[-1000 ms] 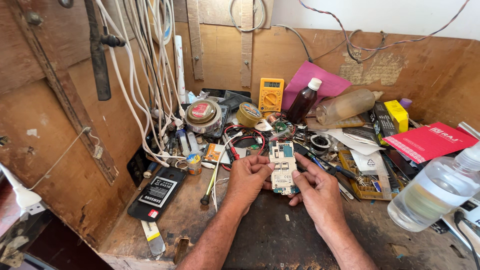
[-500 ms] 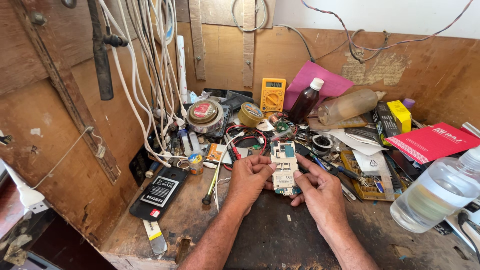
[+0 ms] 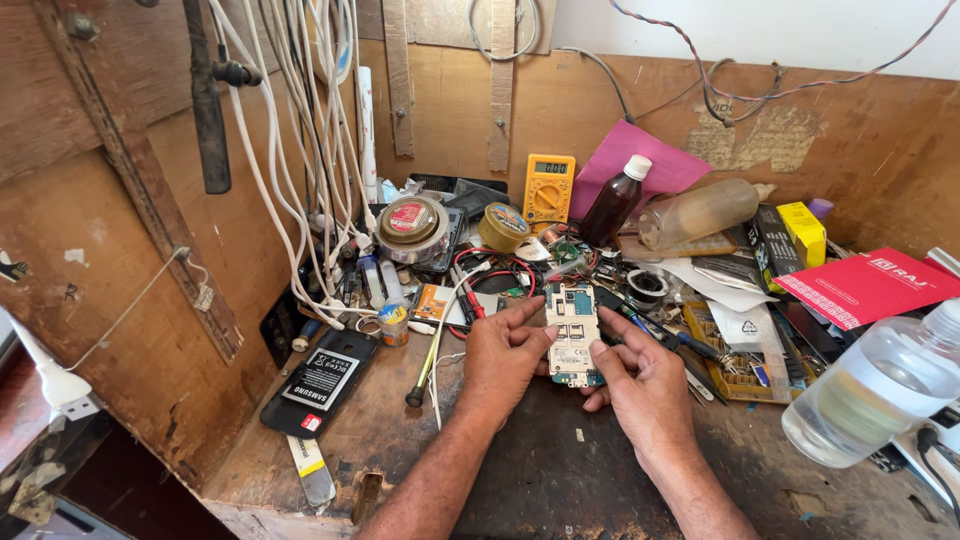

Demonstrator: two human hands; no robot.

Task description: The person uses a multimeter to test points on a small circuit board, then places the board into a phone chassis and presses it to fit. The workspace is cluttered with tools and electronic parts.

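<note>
A small phone circuit board (image 3: pixel 574 335) is pinched between both hands over the desk (image 3: pixel 560 480): left hand (image 3: pixel 503 358) fingers grip its left edge, right hand (image 3: pixel 640 385) fingers its right edge. Bare dark desk lies open just below the fingers. Beyond them crowd a screwdriver (image 3: pixel 432 350), yellow multimeter (image 3: pixel 549 192), brown bottle (image 3: pixel 612 203) and tangled wires (image 3: pixel 500 270); a clear water bottle (image 3: pixel 880 385) stands well right.

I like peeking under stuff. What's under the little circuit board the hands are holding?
Under the circuit board only the dark workbench shows. Fingers of the left hand and right hand grip its edges; anything directly beneath is covered.
</note>
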